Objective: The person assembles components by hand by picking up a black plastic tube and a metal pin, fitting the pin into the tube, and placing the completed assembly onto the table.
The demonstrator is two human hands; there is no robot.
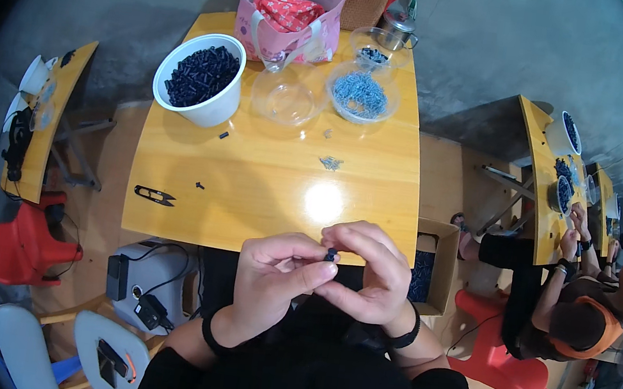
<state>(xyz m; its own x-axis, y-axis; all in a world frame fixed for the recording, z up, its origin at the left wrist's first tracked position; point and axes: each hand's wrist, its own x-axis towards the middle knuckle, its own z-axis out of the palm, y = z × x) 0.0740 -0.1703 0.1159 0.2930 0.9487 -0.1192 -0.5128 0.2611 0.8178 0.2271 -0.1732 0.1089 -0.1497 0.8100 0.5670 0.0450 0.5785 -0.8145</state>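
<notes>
A small dark part (330, 255) sits pinched between the fingertips of both hands, just above the near edge of a yellow wooden table (266, 181); the left hand (269, 275) and the right hand (365, 268) close on it from either side, thumbs and forefingers meeting; farther back stand a white bucket of dark pieces (200, 85), an empty clear bowl (286, 99) and a clear bowl of blue-grey screws (360, 95); black thread snips (154, 194) lie near the table's left edge; a pink bag (290, 9) sits at the far end.
</notes>
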